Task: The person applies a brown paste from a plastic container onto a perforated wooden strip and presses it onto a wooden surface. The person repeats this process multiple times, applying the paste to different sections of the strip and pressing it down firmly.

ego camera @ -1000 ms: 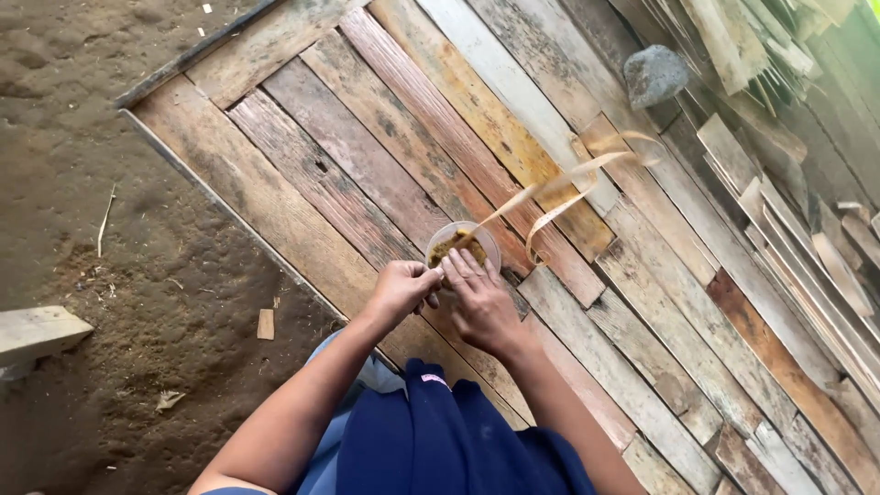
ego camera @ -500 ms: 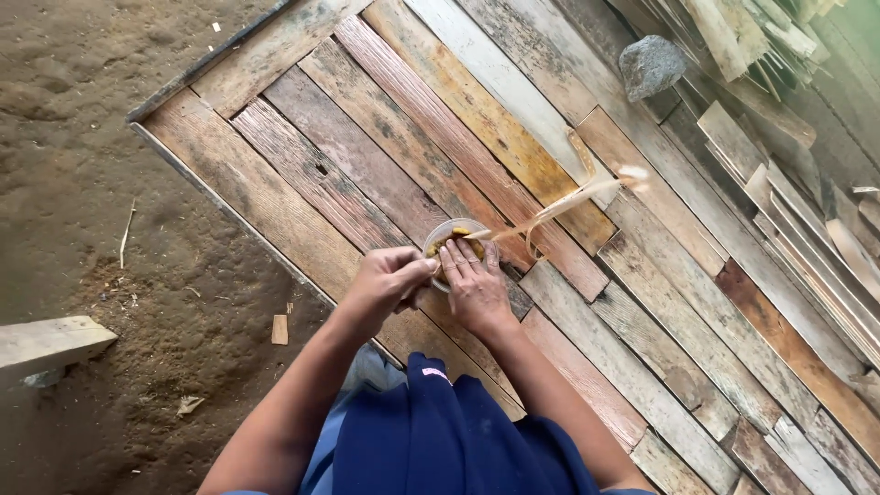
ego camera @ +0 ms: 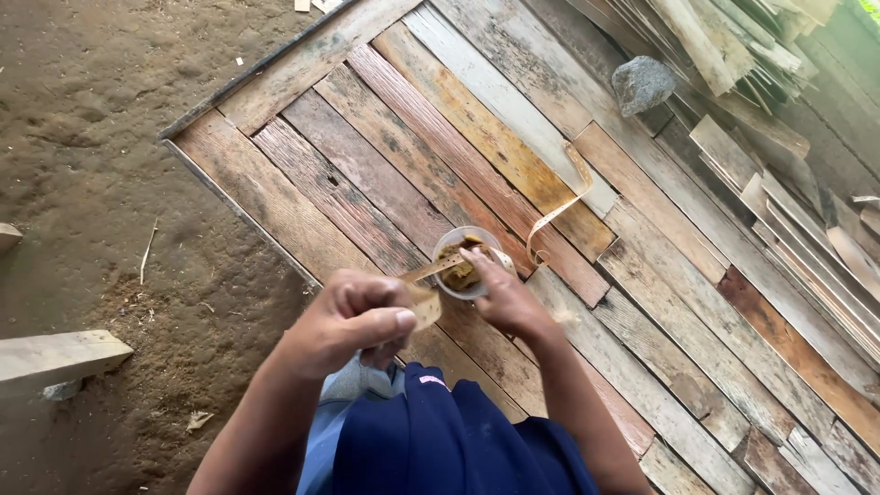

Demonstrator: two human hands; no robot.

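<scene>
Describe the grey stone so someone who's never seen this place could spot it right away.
Start at the big platform of weathered wooden planks lying on the dirt ground, and follow it to its far right edge, beside the heap of loose wood offcuts. There sits the grey stone. It is the only rounded, grey lump among flat, straight-edged boards.

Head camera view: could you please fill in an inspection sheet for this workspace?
Surface: weathered wooden plank platform lying on bare dirt ground.
Job's things: small clear cup of brownish paste; thin pale strip laid across its rim, its long end curling over the planks.
Clutter: grey stone; loose wooden slats piled at right; wood scraps on the dirt.
Hands: left hand pinches the strip's near end; right hand grips the cup's side.
Cables: nothing seen.
Surroundings: pale wooden block at left; the person's dark blue garment at the bottom.
</scene>
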